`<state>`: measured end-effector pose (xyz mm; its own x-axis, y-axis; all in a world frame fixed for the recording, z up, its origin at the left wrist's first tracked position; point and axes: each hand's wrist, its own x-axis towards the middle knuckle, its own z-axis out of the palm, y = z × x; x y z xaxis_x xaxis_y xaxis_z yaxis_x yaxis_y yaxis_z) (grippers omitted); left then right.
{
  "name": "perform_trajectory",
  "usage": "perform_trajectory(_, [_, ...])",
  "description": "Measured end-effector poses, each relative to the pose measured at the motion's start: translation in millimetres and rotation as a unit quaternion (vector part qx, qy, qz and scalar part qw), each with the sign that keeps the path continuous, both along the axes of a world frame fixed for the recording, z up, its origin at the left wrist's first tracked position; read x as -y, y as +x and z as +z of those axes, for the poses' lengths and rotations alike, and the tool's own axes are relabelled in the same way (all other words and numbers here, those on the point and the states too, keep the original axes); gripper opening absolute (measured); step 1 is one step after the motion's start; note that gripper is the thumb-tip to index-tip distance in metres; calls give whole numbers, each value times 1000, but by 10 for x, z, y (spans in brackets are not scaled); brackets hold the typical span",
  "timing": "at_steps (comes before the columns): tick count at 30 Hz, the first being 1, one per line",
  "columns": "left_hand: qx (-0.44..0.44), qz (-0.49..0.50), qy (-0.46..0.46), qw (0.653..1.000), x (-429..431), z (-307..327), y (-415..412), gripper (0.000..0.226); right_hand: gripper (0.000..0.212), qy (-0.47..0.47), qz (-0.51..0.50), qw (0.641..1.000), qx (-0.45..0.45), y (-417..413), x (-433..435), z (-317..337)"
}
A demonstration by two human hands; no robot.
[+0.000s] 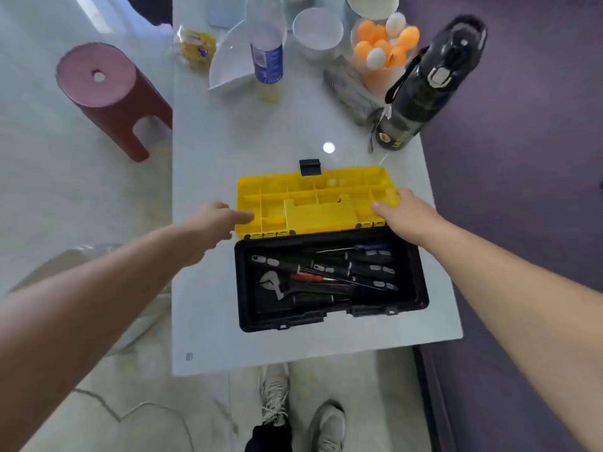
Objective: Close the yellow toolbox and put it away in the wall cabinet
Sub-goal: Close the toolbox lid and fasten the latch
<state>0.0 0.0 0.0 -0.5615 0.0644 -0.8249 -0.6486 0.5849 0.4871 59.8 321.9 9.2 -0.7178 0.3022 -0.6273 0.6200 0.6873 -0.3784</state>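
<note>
The left hand (pixel 215 223) and right hand (pixel 404 213) flank the yellow lid (pixel 313 197), laid back flat, ready to swing it over the black base (pixel 329 282). Both hands look loosely apart, seemingly touching its ends without clamping.

Left hand (pixel 215 228) fingertips hidden behind lid (pixel 313 203) edge; grip unclear. Right hand (pixel 408 216) covers lid's right corner. Tools (pixel 326 275) in box overlap, dark, hard to tell apart. Bottle (pixel 266 40) top, bowl (pixel 372 4) cut off by top edge. Bottle label blurred, unreadable. Both forearms run off frame.
</note>
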Motion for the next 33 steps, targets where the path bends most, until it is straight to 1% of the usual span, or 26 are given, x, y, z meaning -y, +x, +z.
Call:
perform_trajectory(2, [18,28,41,999,-51,-51,-61,50,69,-10,-50,999,-4,-112,9,-59])
perform_trajectory(3, [32,41,58,997,-72,-69,-90,48,72,-20,-85,996,-9,-173,10,-80])
perform_trajectory(6, [45,91,90,991,-113,-60,-195,52,76,-73,-189,979,-29,-332,26,-32])
perform_trajectory(9, [25,122,136,983,-107,99,-301,48,75,-117,-267,954,-71,-447,-33,115])
perform_trajectory(10, [15,132,156,979,-93,174,-323,48,76,-134,-280,947,-80,-477,-48,181])
perform_trajectory(13, [-20,178,206,962,-28,390,-378,64,84,-187,-296,929,-116,-546,-44,410])
perform_trajectory(14, [-25,196,230,953,-10,479,-378,66,86,-203,-299,924,-126,-547,-25,488])
perform_trajectory(16, [-31,190,254,948,16,667,-318,56,90,-224,-293,918,-144,-478,24,624])
perform_trajectory(17, [-42,156,253,954,36,748,-247,48,89,-233,-288,916,-155,-403,49,679])
perform_trajectory(19, [-77,61,243,965,91,838,-46,33,82,-250,-289,906,-181,-161,70,755])
perform_trajectory(20, [-93,8,233,968,122,851,68,31,75,-254,-293,901,-194,-16,61,769])
perform_trajectory(22, [-120,-118,185,968,164,843,308,47,62,-237,-293,904,-203,282,18,748])
perform_trajectory(23, [-138,-200,146,959,170,810,423,59,55,-225,-282,910,-205,418,7,723])
perform_trajectory(24, [-164,-286,101,939,155,756,538,72,50,-218,-270,915,-205,549,0,682])
perform_trajectory(25, [-197,-363,55,909,131,677,645,83,44,-212,-258,920,-204,669,-3,624])
perform_trajectory(27, [-265,-463,-31,845,61,483,815,101,35,-209,-226,929,-202,864,10,476])
perform_trajectory(28, [-295,-485,-70,820,13,389,879,107,35,-211,-208,933,-203,937,15,400])
perform_trajectory(29, [-319,-492,-101,804,-32,302,929,112,38,-213,-193,936,-203,989,17,334])
perform_trajectory(31, [-347,-484,-149,790,-108,200,1001,120,41,-213,-172,942,-196,1032,33,265])
perform_trajectory(33, [-356,-474,-171,787,-147,168,1034,125,43,-203,-159,948,-188,1062,73,270])
